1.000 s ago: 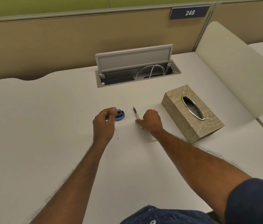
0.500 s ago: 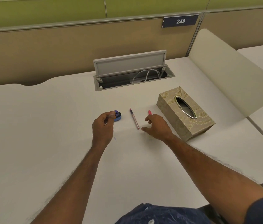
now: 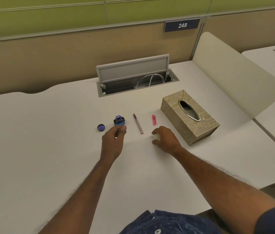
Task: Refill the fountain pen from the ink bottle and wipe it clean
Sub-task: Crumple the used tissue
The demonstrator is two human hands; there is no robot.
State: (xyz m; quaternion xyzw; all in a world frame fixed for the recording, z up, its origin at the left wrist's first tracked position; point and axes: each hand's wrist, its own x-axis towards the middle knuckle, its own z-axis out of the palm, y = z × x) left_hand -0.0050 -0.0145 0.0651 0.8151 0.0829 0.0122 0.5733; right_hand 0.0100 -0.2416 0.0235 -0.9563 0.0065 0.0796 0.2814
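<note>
Nearby, uncapped pink pen beside ink bottle; right grip around white wad, left grip slack.

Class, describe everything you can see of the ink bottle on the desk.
The ink bottle is small and squat, dark with a blue label, glass by its look. It stands upright on the white desk, mouth open, violet ink showing in the neck. Its cap lies to its left. The left hand sits just in front; contact is unclear.
</note>
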